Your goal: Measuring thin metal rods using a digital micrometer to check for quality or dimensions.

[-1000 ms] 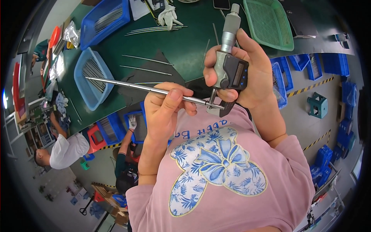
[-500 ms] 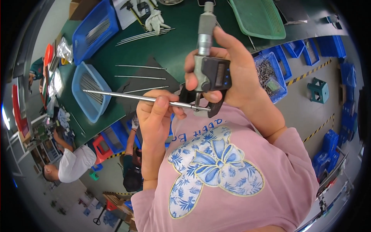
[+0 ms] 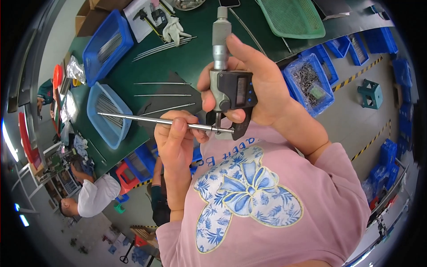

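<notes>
As left hand (image 3: pixel 174 138) pinches metal rod (image 3: pixel 147 118), its far tip shows over light-blue basket (image 3: pixel 114 137)

Right hand (image 3: pixel 262 80) grips micrometer (image 3: pixel 229 91), frame around rod's near end. Blue basket (image 3: pixel 94 75) and green basket (image 3: pixel 291 18) on green bench (image 3: pixel 147 69); three thin rods (image 3: pixel 164 95) partly on dark cloth (image 3: pixel 175 100). Teal stool (image 3: pixel 370 94) on grey floor (image 3: pixel 351 104), right; co-worker (image 3: pixel 98 196), left.

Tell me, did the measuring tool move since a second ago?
Yes. The measuring tool in the right hand has moved left, away from the green basket; the gap between them looks wider now.
</notes>
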`<state>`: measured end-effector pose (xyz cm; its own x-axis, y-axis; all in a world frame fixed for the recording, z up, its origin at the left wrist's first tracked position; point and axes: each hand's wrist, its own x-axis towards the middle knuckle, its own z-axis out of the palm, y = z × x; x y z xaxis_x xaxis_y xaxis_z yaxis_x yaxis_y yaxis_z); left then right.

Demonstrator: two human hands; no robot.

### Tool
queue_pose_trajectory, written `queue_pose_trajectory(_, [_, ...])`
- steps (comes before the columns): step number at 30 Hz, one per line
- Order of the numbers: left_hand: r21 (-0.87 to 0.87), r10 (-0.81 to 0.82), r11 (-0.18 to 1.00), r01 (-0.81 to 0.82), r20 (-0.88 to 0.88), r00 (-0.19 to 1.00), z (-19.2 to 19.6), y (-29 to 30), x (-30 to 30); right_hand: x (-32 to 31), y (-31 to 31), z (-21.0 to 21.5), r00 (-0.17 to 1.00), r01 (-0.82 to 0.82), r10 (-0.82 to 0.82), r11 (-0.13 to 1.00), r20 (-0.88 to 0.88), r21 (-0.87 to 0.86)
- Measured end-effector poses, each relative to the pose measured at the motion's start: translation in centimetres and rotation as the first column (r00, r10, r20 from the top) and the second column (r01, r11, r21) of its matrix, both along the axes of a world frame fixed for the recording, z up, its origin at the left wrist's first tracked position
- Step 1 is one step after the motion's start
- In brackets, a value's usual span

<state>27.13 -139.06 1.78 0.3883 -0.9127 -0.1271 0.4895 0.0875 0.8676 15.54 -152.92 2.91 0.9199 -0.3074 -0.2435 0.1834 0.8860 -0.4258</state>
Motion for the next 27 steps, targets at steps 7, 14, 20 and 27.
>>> queue_pose_trajectory(7, [-0.026,-0.033,0.999,0.033,-0.016,0.999,0.13,-0.62,-0.1,-0.61,-0.42,0.35,0.998,0.057,-0.057,0.998,-0.012,0.021])
queue_pose_trajectory(14, [-0.023,-0.051,0.998,0.051,0.018,0.999,0.12,-0.73,-0.13,-0.49,-0.38,0.24,0.998,0.058,-0.058,0.998,-0.016,0.034])
queue_pose_trajectory(20, [0.0,-0.014,1.0,0.014,0.0,1.0,0.17,-0.25,-0.08,-0.34,-0.05,0.05,0.999,0.038,-0.04,0.997,0.021,0.072])
queue_pose_trajectory(27, [0.014,-0.021,1.0,0.021,-0.011,1.0,0.25,-0.09,0.09,-0.37,0.09,0.39,0.998,0.06,-0.06,0.998,-0.001,0.0])
